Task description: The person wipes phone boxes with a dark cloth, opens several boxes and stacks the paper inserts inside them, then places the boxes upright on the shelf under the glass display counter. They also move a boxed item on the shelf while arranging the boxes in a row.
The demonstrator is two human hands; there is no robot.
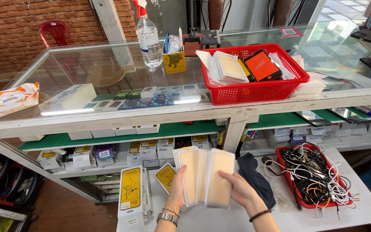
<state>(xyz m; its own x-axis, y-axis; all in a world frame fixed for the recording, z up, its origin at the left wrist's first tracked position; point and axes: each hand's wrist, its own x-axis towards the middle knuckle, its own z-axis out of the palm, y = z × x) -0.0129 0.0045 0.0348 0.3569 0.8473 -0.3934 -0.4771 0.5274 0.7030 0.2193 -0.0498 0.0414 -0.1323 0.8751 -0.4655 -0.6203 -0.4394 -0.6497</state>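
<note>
Both hands hold a fanned stack of flat, rectangular packets (203, 176), each a pale tan card sealed in a glossy clear sleeve with white edges. The left hand (176, 191), wearing a metal watch and a beaded bracelet at the wrist, grips the stack from the left: its thumb lies across the front of a packet and the other fingers are curled out of sight behind. The right hand (240, 189), with a dark cord bracelet, has its fingers (227, 176) closed over the right edge of the frontmost packet, thumb hidden behind it. The stack is held upright above a white table (357, 210), in front of a glass display counter (108, 68).

On the table, just left of the hands, stand tall yellow-and-white cardboard boxes (132, 193). To the right lies a crumpled dark cloth (256, 178), and beyond it a red plastic tray (286, 169) heaped with tangled black, white and orange cables (318, 172).

On the counter's glass top sits a red plastic mesh basket (258, 88) filled with more white packets and 1 orange-faced flat box. Near it are a clear plastic spray bottle (148, 38), a small yellow box holding pens (174, 60), and, at the far left, a soft orange-and-white wipes pack (7, 101). Green-lined shelves beneath carry small white boxes.
</note>
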